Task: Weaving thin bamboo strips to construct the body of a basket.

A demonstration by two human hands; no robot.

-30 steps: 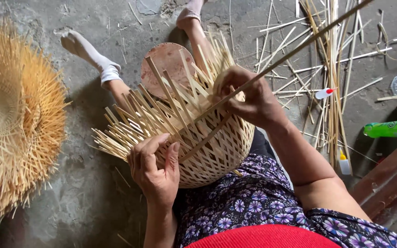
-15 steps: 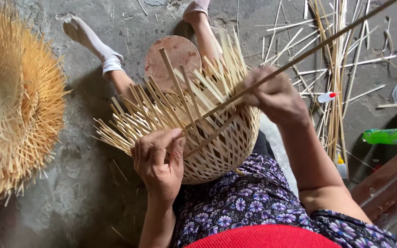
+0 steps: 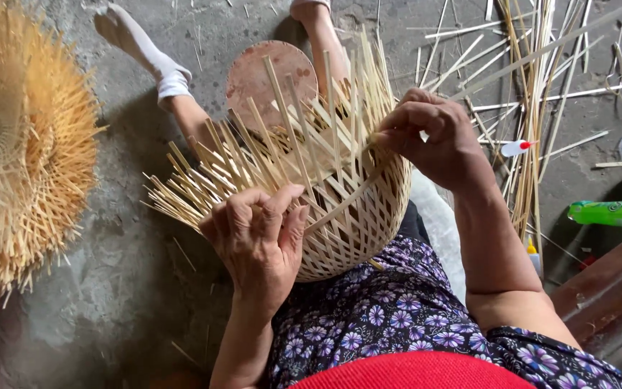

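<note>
Half-woven bamboo basket (image 3: 340,230) sits in the person's lap, resting on the purple flowered dress (image 3: 390,317), open side tipped away from them, loose stake ends fanning out to the left and upward. Left hand (image 3: 257,238) is on the near left rim — fingers curled over the splints, thumb pressing against the weave, so closed on the basket edge. Right hand (image 3: 433,137) is at the far right rim, fingers pinched shut on a long bamboo strip (image 3: 541,49) that runs up and right out of the top corner; the strip's near end goes into the weave under the fingers, exact entry point hidden. A round reddish-brown disc (image 3: 260,79) lies on the floor just behind the basket, between the person's legs, partly covered by the stakes. Legs stretched out ahead, white sock (image 3: 145,47) on the left foot. Far left: a second unfinished basket (image 3: 23,151), bigger, bristling with splint ends, well apart from the hands. Right side — a bundle of spare bamboo strips (image 3: 534,108) scattered on the concrete floor (image 3: 109,288), a green plastic bottle (image 3: 613,213) lying on its side near a dark red-brown wooden edge (image 3: 613,288).
</note>
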